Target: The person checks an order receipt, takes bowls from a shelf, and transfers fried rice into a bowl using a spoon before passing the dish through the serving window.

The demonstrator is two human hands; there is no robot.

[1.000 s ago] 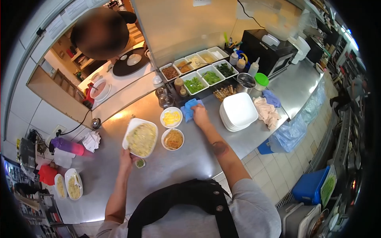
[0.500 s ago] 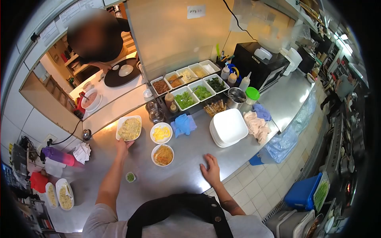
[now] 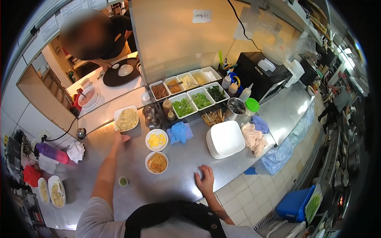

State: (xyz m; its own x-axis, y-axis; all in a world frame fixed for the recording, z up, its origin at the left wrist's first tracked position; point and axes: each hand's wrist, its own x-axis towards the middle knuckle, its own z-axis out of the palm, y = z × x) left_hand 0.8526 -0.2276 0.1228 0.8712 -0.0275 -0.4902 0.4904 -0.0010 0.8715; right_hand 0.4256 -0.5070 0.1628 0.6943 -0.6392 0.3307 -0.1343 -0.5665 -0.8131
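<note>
My left hand [image 3: 121, 137] is at the near edge of a squarish white bowl [image 3: 127, 119] filled with pale yellow shredded food. Its thumb sticks out to the right, while the other fingers are hidden by the bowl. My right hand [image 3: 205, 180] rests on the steel counter near its edge, fingers loosely bent and apart, holding nothing. To the right of my left arm stand a round bowl of yellow strips [image 3: 156, 140] and a bowl of orange-brown shredded food [image 3: 156, 162]. A small cup of chopped greens [image 3: 123, 181] sits nearer to me.
Several ingredient trays [image 3: 182, 106] line the back, with sauce bottles around them. A stack of white plates [image 3: 226, 139] and crumpled cloths [image 3: 254, 139] are on the right. Beyond the pass-through, a person leans over a dark round tray [image 3: 121, 72]. Two oblong dishes [image 3: 57, 193] lie at left.
My left hand has moved the white bowl slightly away from me, toward the pass-through ledge. My right hand stays on the counter. The camera view has shifted a little.
</note>
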